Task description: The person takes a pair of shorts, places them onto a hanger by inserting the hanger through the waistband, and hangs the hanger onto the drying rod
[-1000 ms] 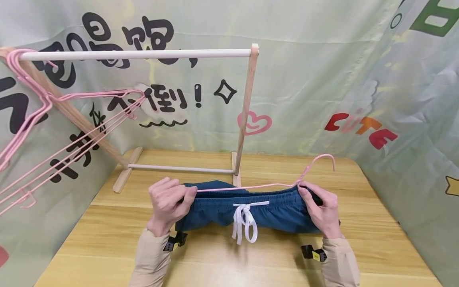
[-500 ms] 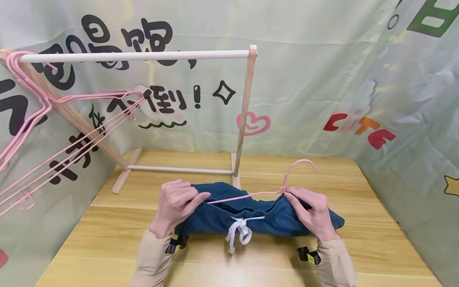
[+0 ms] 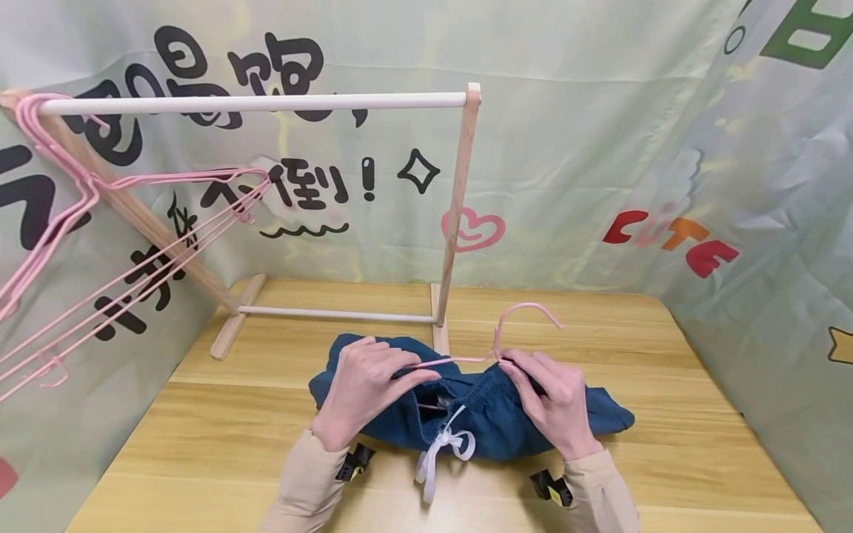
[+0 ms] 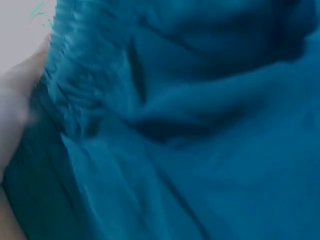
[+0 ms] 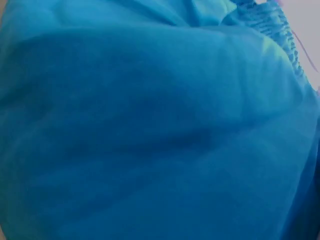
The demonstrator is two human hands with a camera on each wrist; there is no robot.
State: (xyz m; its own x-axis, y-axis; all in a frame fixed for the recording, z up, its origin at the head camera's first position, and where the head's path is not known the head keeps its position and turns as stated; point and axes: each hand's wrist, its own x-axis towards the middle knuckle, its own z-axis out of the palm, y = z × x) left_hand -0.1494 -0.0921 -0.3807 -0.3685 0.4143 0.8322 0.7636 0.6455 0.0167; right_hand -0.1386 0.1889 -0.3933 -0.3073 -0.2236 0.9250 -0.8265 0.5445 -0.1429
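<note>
Bunched waistband, half-hidden hanger: elastic the main risk

Nearest: white drawstring (image 3: 429, 466), bowed, trailing off the near side of the blue garment (image 3: 500, 422). A loose loop could snag on wire if it folds into the waist.

Left hand (image 3: 366, 381) pinches the garment's waistband on its left side, thumb along the top; right hand (image 3: 553, 392) pinches it on the right, beside the neck of the pink hanger (image 3: 526, 304). Wire crosses the garment's gathered mouth, part of it inside; arm ends hidden. Should either pinch loosen, the stretchy band would likely spring off the wire, or the hanger roll sideways.

Garment lies low over the table (image 3: 666, 385); contact unclear. Wrist views: mostly cloth.

Just beyond the garment: wooden rack (image 3: 460, 185), one foot partly covered by cloth. A careless push away could jog it, setting the pink hangers (image 3: 83, 178), beyond the garment's left, swinging.
</note>
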